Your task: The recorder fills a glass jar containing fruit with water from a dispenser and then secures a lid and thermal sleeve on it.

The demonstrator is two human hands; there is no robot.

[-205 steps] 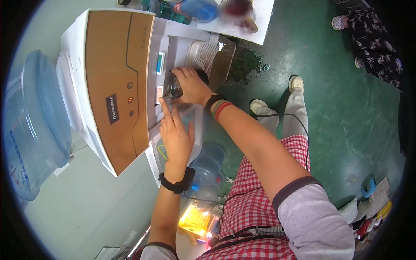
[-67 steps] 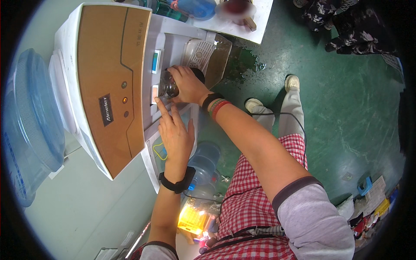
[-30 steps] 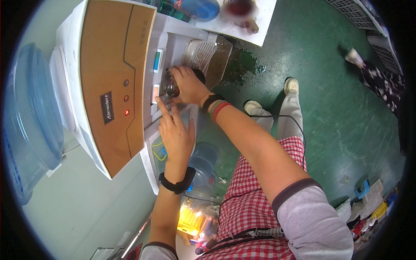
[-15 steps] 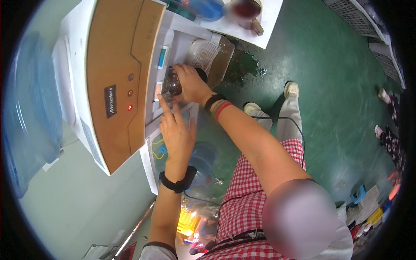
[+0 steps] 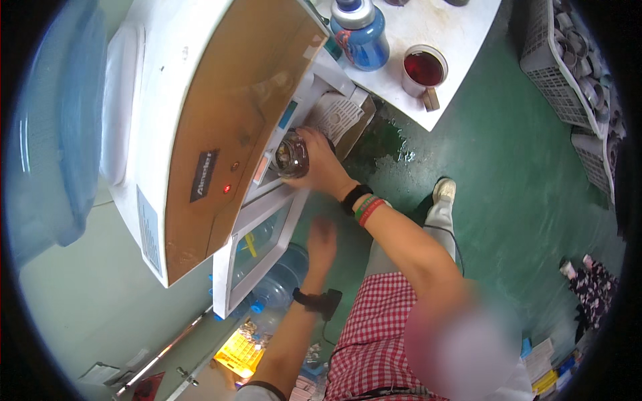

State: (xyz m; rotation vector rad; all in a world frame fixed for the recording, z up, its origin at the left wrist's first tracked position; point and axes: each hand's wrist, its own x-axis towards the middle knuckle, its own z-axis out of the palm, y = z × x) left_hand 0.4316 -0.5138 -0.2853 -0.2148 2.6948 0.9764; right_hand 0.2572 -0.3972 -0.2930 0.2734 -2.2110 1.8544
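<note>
My right hand [image 5: 321,160] is wrapped round a clear glass jar [image 5: 292,155] with dark bits inside, perhaps leaves. It holds the jar at the recess of a white water dispenser [image 5: 227,107] with a brown front panel, beside the orange tap lever [image 5: 261,170] and near the blue one [image 5: 287,115]. A slotted drip tray [image 5: 336,117] sits beyond that hand. Lower down, my left hand [image 5: 322,246] is apart from the dispenser, near its open lower door [image 5: 261,250]; motion smears its fingers, so their pose does not show.
On the white table [image 5: 401,27] stand a blue bottle [image 5: 364,43] and a mug [image 5: 421,73] of dark red liquid. Water lies on the green floor [image 5: 394,144] by the table's corner. Grey crates [image 5: 555,73] stand at far right. A large water bottle [image 5: 60,134] is fixed to the dispenser.
My left hand has come away from the orange tap lever and moved down and right. My right hand keeps hold of the jar, now tilted so its inside shows. The view has shifted.
</note>
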